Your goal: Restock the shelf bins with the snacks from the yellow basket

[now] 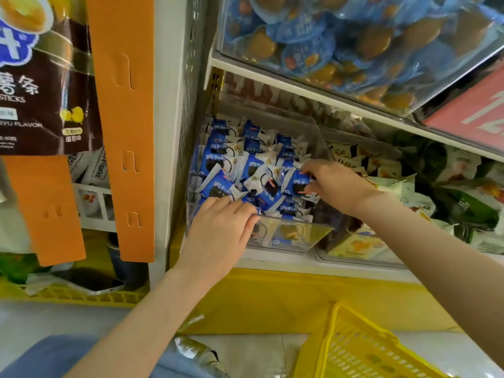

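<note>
Blue-white packets (218, 165) fill the clear bin (289, 236) at the left end of the shelf (272, 259). We have both hands in it. Left hand (221, 230) lies on the packets at the bin's front left corner, fingers near straight, pinching nothing. Right hand (335, 184) pinches one packet (298, 184) near the bin's right wall, long axis roughly left-right. Basket (362, 347) sits below and right of the hands, so we judge the right arm nearer for the next grab.

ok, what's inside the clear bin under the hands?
Blue-and-white snack packets, piled high. Left hand rests on front ones; right hand pinches one. The clear bin floor is hidden.
</note>
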Action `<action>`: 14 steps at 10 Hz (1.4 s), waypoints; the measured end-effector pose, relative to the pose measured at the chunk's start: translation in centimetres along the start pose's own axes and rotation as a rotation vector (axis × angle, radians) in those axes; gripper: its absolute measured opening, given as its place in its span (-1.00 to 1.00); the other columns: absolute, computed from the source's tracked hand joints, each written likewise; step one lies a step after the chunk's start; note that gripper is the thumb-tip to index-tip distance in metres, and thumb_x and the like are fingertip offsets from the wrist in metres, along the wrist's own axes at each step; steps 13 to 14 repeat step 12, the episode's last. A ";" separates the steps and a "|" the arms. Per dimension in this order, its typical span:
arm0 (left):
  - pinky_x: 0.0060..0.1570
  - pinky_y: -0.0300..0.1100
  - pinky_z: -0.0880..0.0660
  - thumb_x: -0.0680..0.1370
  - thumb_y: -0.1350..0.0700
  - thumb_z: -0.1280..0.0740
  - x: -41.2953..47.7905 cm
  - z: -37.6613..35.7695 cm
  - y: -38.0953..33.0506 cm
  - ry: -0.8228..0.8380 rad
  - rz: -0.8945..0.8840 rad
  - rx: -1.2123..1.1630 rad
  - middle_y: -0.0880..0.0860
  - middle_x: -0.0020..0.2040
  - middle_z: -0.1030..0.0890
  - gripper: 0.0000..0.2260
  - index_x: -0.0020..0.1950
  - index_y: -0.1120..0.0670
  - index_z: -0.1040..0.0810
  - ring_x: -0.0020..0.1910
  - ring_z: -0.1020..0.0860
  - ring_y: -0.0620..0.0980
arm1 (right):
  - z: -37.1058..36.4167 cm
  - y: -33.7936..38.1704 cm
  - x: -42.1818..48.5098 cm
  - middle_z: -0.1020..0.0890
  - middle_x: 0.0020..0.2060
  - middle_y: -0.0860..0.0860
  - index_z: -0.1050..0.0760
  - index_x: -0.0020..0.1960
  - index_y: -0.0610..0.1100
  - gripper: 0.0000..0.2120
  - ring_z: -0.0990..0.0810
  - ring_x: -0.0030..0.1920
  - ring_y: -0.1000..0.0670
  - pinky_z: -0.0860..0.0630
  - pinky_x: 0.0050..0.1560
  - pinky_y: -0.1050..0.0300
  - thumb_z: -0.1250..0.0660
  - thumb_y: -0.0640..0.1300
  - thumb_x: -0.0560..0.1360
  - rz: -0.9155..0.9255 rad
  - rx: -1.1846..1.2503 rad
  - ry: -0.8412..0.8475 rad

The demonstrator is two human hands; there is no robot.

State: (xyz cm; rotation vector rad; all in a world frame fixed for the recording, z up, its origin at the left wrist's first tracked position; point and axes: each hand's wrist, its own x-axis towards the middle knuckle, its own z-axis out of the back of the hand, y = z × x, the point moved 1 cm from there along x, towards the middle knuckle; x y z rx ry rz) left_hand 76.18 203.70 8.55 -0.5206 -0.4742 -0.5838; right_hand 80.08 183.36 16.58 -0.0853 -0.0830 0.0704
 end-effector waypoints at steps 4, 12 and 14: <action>-0.10 -0.17 -0.43 0.52 0.14 -0.23 -0.9 0.7 0.8 -0.079 0.051 -0.060 0.01 -0.19 -0.64 -0.83 -0.04 0.11 -0.61 -0.20 -0.58 -0.02 | -1.2 1.6 2.2 -0.45 0.22 -0.08 -0.41 0.32 -0.05 -0.57 -0.50 0.09 -0.04 -0.46 0.07 0.12 -0.37 -0.13 0.48 0.020 0.133 -0.082; -0.03 -0.17 -0.39 0.54 0.23 -0.30 -1.5 2.1 1.2 -0.109 0.093 -0.169 0.05 -0.09 -0.63 -0.89 0.02 0.13 -0.58 -0.06 -0.57 0.02 | -2.2 4.2 -0.3 -0.42 0.28 0.09 -0.35 0.35 0.06 -0.60 -0.42 0.23 0.13 -0.30 0.17 0.32 -0.25 0.02 0.52 0.189 0.437 -0.071; -0.03 -0.17 -0.39 0.54 0.23 -0.30 -1.5 2.1 1.2 -0.109 0.093 -0.169 0.05 -0.09 -0.63 -0.89 0.02 0.13 -0.58 -0.06 -0.57 0.02 | -2.2 4.2 -0.3 -0.42 0.28 0.09 -0.35 0.35 0.06 -0.60 -0.42 0.23 0.13 -0.30 0.17 0.32 -0.25 0.02 0.52 0.189 0.437 -0.071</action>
